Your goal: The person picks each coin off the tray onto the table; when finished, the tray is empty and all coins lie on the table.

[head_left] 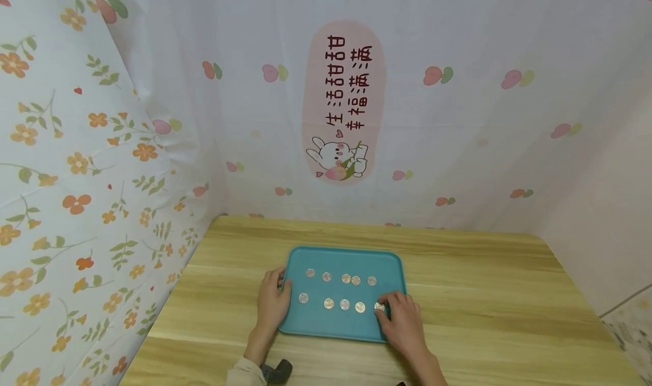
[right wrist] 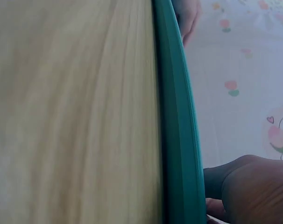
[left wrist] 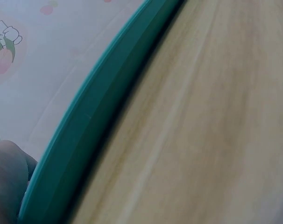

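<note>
A shallow blue tray lies on the table, with several small round coins on it in two rough rows, some silvery, some more golden. At the tray's left edge my left hand grips the rim, thumb over the inner side. My right hand reaches over the right edge, thumb and index finger at a coin at the right end of the near row, seemingly pinching it. In the far row, two coins touch or nearly touch. The wrist views show mainly the tray's outer wall; the coins are hidden there.
The wooden table extends around the tray. White printed cloth hangs behind it, and a flowered cloth borders the left side. A dark wrist device sits by the left sleeve.
</note>
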`<state>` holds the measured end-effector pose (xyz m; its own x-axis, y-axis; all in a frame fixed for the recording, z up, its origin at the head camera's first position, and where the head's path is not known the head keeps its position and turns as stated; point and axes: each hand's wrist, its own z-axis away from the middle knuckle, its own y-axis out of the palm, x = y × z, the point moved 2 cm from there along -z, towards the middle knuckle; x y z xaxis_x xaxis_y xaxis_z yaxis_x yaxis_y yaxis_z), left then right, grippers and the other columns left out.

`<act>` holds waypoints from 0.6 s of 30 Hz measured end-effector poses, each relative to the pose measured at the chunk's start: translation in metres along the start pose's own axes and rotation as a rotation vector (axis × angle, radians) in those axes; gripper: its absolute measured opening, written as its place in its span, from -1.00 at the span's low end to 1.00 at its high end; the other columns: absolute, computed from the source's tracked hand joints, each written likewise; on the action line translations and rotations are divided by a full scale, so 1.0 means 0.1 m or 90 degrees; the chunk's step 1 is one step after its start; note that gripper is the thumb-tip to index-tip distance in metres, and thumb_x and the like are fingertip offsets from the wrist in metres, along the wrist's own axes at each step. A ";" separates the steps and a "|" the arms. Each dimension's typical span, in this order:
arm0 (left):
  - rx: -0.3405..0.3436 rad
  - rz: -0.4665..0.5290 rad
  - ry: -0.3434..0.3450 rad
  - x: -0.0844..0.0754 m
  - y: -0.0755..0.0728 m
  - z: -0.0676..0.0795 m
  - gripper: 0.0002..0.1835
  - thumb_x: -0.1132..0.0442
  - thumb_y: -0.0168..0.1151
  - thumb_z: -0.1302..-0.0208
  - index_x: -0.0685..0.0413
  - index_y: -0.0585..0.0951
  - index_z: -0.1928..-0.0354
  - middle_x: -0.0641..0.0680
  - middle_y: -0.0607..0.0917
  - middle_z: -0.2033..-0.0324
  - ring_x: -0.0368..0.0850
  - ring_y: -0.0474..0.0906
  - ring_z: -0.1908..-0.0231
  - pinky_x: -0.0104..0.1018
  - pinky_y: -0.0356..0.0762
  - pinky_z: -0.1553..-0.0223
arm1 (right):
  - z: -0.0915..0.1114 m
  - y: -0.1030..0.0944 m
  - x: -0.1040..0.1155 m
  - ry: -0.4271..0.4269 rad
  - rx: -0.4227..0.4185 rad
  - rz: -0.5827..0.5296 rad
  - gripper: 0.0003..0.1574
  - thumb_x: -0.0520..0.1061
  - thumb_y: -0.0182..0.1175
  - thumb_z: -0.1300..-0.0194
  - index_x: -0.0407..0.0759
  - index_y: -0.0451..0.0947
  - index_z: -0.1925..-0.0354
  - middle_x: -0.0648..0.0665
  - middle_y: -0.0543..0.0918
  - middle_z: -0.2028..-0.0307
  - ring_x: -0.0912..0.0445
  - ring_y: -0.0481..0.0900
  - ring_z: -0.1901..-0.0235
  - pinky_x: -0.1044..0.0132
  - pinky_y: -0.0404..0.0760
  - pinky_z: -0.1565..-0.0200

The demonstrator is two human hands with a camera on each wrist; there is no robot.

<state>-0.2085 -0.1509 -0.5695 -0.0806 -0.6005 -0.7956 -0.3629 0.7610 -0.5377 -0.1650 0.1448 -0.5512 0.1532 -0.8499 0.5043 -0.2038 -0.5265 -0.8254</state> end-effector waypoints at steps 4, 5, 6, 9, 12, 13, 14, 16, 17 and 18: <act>-0.003 0.005 -0.008 0.01 0.00 0.02 -0.61 0.37 0.22 -0.30 0.31 0.57 -0.16 0.19 0.63 0.15 -0.03 0.54 0.16 -0.11 0.52 0.09 | 0.01 0.03 -0.02 -0.008 -0.020 0.003 -0.77 -0.17 0.42 -0.10 -0.19 0.66 0.23 -0.12 0.62 0.24 -0.05 0.48 0.16 0.04 0.35 0.09; -0.006 0.003 -0.003 0.01 0.01 0.02 -0.62 0.38 0.22 -0.29 0.31 0.57 -0.15 0.19 0.63 0.15 -0.03 0.54 0.17 -0.12 0.52 0.11 | 0.02 0.04 -0.02 -0.010 -0.031 0.003 -0.75 -0.17 0.42 -0.09 -0.21 0.66 0.23 -0.12 0.62 0.25 -0.06 0.48 0.17 0.04 0.35 0.10; -0.009 0.003 0.000 0.01 0.01 0.03 -0.62 0.39 0.23 -0.28 0.32 0.58 -0.14 0.19 0.63 0.16 -0.03 0.54 0.18 -0.12 0.52 0.12 | 0.02 0.05 -0.03 -0.013 -0.044 0.005 -0.75 -0.17 0.41 -0.07 -0.21 0.67 0.23 -0.12 0.62 0.26 -0.06 0.48 0.17 0.05 0.34 0.10; -0.015 -0.002 0.013 0.01 0.01 0.03 -0.63 0.41 0.23 -0.26 0.33 0.58 -0.12 0.19 0.64 0.18 -0.03 0.54 0.20 -0.14 0.52 0.15 | 0.04 0.08 -0.04 -0.018 -0.076 0.006 -0.75 -0.21 0.39 -0.01 -0.21 0.67 0.26 -0.11 0.62 0.29 -0.05 0.47 0.19 0.08 0.33 0.13; -0.014 -0.003 0.018 0.00 0.01 0.03 -0.63 0.42 0.23 -0.26 0.33 0.58 -0.12 0.20 0.64 0.18 -0.02 0.54 0.20 -0.13 0.52 0.14 | 0.04 0.08 -0.04 -0.017 -0.077 0.014 -0.77 -0.22 0.37 0.01 -0.20 0.66 0.28 -0.10 0.60 0.30 -0.03 0.46 0.22 0.10 0.32 0.14; -0.013 -0.004 0.019 0.00 0.01 0.02 -0.63 0.43 0.22 -0.26 0.33 0.58 -0.12 0.20 0.64 0.18 -0.02 0.54 0.20 -0.13 0.52 0.14 | 0.03 0.08 -0.03 -0.017 -0.069 0.016 -0.78 -0.21 0.36 -0.01 -0.20 0.65 0.28 -0.10 0.60 0.30 -0.03 0.46 0.22 0.09 0.33 0.15; -0.011 -0.004 0.019 0.00 0.00 0.02 -0.63 0.43 0.22 -0.27 0.33 0.58 -0.12 0.20 0.63 0.18 -0.02 0.54 0.19 -0.13 0.52 0.13 | 0.03 0.07 -0.02 -0.016 -0.056 0.019 -0.78 -0.21 0.35 -0.03 -0.20 0.64 0.28 -0.10 0.60 0.30 -0.03 0.45 0.22 0.08 0.33 0.14; -0.012 -0.003 0.021 0.00 0.00 0.01 -0.63 0.43 0.22 -0.27 0.33 0.58 -0.12 0.20 0.63 0.18 -0.01 0.54 0.19 -0.13 0.52 0.13 | 0.01 0.05 -0.01 -0.012 -0.029 0.025 -0.79 -0.19 0.34 -0.07 -0.20 0.62 0.26 -0.11 0.60 0.28 -0.04 0.45 0.21 0.06 0.34 0.13; -0.013 -0.003 0.022 0.00 0.00 0.01 -0.63 0.43 0.22 -0.27 0.34 0.58 -0.12 0.20 0.63 0.18 -0.01 0.54 0.20 -0.13 0.51 0.13 | 0.00 0.04 -0.01 -0.012 -0.016 0.028 -0.79 -0.19 0.33 -0.09 -0.20 0.61 0.25 -0.12 0.59 0.27 -0.04 0.45 0.21 0.04 0.34 0.12; -0.014 -0.001 0.021 0.00 0.00 0.01 -0.63 0.42 0.22 -0.26 0.34 0.58 -0.12 0.20 0.63 0.18 -0.02 0.54 0.20 -0.13 0.52 0.13 | 0.00 0.04 0.00 -0.012 -0.009 0.027 -0.79 -0.18 0.33 -0.10 -0.19 0.60 0.24 -0.12 0.59 0.27 -0.04 0.45 0.20 0.03 0.34 0.12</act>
<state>-0.2074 -0.1506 -0.5700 -0.1108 -0.6103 -0.7844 -0.3830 0.7545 -0.5329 -0.1662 0.1432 -0.5544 0.1617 -0.8713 0.4634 -0.2239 -0.4897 -0.8426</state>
